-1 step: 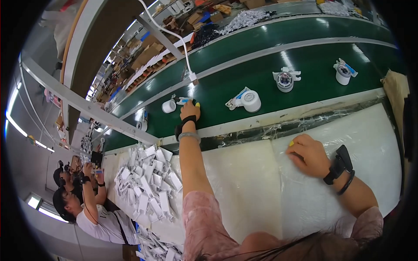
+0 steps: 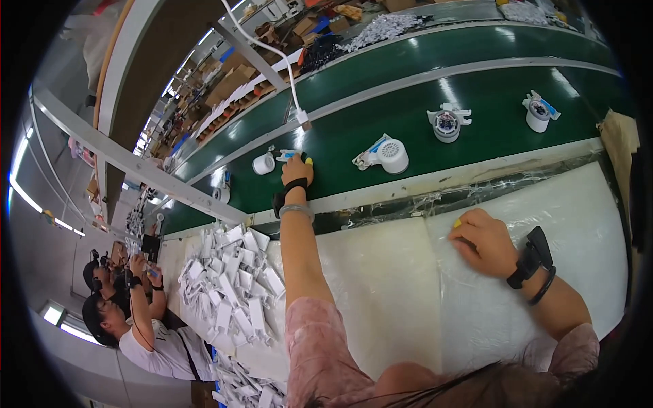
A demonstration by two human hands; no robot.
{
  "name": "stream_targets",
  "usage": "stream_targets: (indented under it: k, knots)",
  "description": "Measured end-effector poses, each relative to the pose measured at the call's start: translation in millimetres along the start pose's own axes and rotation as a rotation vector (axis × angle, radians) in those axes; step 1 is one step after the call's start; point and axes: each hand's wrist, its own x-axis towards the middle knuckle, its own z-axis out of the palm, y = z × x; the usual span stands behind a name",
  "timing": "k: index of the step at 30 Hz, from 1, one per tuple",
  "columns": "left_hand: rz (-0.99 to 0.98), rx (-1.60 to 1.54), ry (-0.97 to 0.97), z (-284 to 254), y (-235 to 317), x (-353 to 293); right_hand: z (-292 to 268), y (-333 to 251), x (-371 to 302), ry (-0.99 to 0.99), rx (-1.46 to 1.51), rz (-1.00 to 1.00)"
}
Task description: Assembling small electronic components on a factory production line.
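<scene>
Left hand point(image 2: 297, 170) is stretched out over the green belt point(image 2: 408, 115), fingers closed on a small white part with blue film point(image 2: 287, 156). A yellow fingertip cover shows at the top of that hand. The part sits on the belt at the near edge, just right of a white cylinder point(image 2: 263, 164).

Right hand point(image 2: 484, 241) lies loosely curled on the white pad point(image 2: 381, 285) and grips nothing that shows. Yellow cover on one fingertip, black strap on the wrist.

Materials:
- Belt: glossy dark green, smooth, lamp glare on it, with a pale divider rail point(image 2: 435, 75) running along it.
- Pad: matte white foam sheet, soft-looking. The right half is under wrinkled clear film.
- Bench edge between pad and belt: pale strip, crinkled film taped along it.

On the belt, well apart from each other:
- Round ribbed white unit on a flat white plate point(image 2: 386, 155).
- Round housing with side tabs point(image 2: 446, 123), open top, dark inside.
- Small white cup-shaped unit with blue film point(image 2: 539, 112).

No bins as such. A loose heap of flat white plastic pieces point(image 2: 231, 285) sits at the pad's left end, spilling toward the lower edge.

White cable point(image 2: 269, 51) hangs above the belt and ends in a plug.

Other people point(image 2: 126, 306) work at lower left.
</scene>
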Motion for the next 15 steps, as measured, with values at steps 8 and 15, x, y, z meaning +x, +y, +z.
stream_targets:
  k: [8, 15]
  knots:
    - [0.195, 0.041, 0.189, -0.4, 16.4, -17.6, 0.5, 0.3, 1.5, 0.055, 0.03, -0.022]
    - [0.337, -0.167, 0.292, -46.7, 43.5, -68.0, 0.7, 5.7, -3.9, 0.073, 0.067, -0.039]
